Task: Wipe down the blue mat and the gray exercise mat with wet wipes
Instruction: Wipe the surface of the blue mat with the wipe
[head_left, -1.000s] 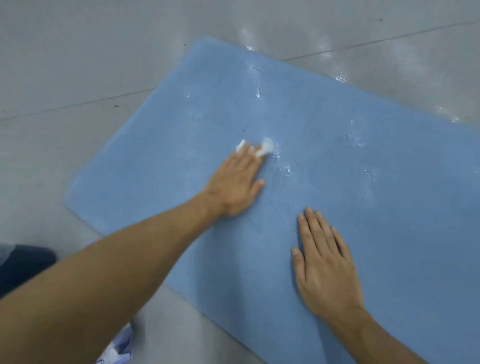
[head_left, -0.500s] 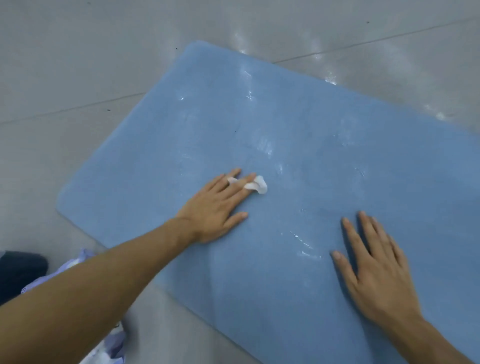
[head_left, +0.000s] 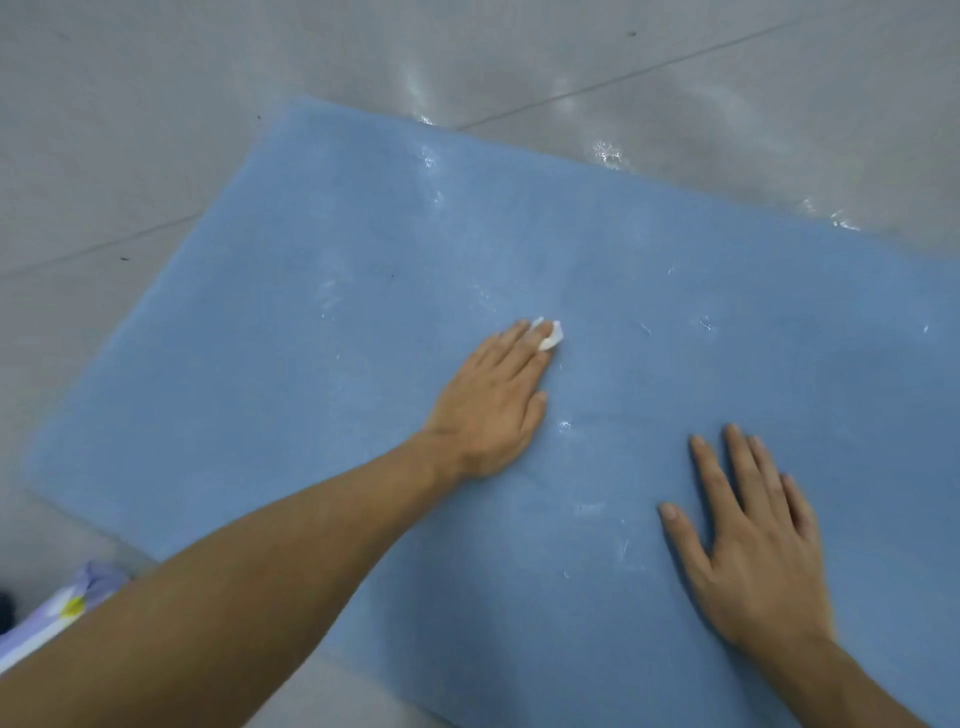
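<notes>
Left hand (head_left: 491, 410) flat, fingers straight, pressing a small white wet wipe (head_left: 551, 336) onto the blue mat (head_left: 322, 364) mid-surface. Right hand (head_left: 753, 551) flat on mat, fingers spread, nothing held. Mat on gray floor (head_left: 130, 130), wet streaks visible.

The left hand (head_left: 488, 410), pressing the wet wipe (head_left: 550, 335) flat under its fingertips, slides back out across the blue mat (head_left: 311, 338) toward the mat's far edge, after drawing in toward the near edge half a second ago. Its gap to the right hand (head_left: 753, 545) narrows.
</notes>
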